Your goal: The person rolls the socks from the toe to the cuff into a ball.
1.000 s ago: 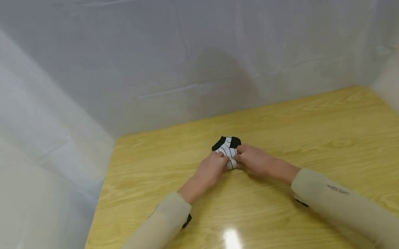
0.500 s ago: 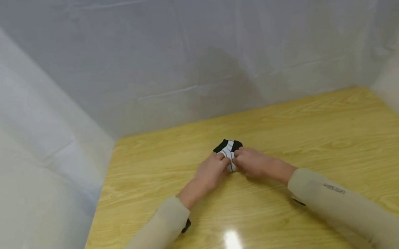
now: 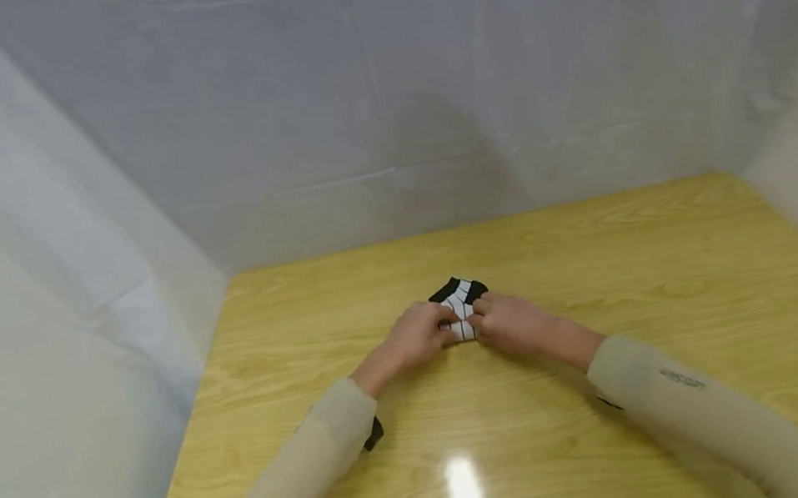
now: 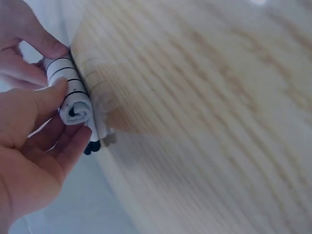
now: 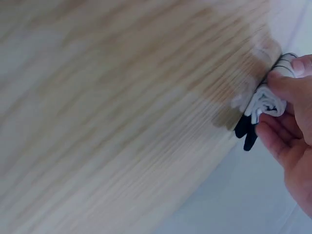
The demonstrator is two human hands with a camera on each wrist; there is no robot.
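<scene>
Mid-tabletop (image 3: 673, 263), left hand (image 3: 418, 337) and right hand (image 3: 510, 323) pinch a rolled striped sock (image 3: 461, 308); the left wrist view alone shows its spiralled end (image 4: 78, 111) between thumb and fingers.

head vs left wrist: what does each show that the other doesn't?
Head only: both beige sleeves, the whole wooden table, the grey backdrop, and the right hand opposite the left.
Left wrist only: the sock's rolled end seen edge-on, a spiral, with the thumb pressing on it.
Both: the left hand gripping the black-and-white striped sock on the table.
</scene>
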